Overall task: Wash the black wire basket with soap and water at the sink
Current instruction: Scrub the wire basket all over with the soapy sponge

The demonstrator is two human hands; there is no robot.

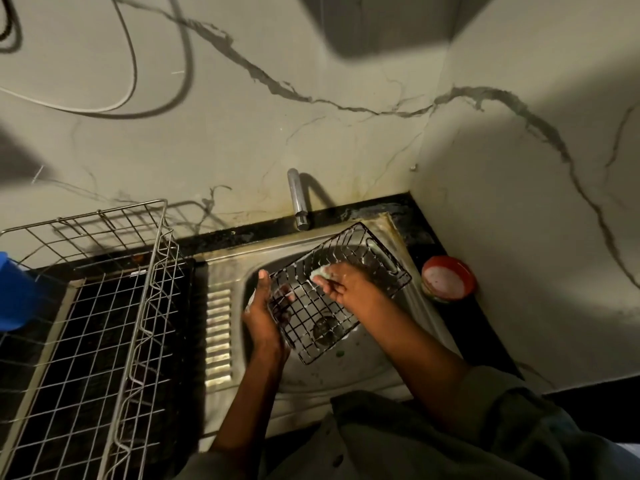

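At frame centre, the left hand (260,315) grips the tilted black wire basket (337,289) over the steel sink (363,362) so suds drain, while the right hand (341,284) pinches a pale soapy scrubber (320,273) against its mesh.

Black wire basket (337,289) at centre; silver grid rack (104,306) lower left; blue tub (15,296) at left edge; red-rimmed bowl (448,278) right; grey-veined wall (311,98).
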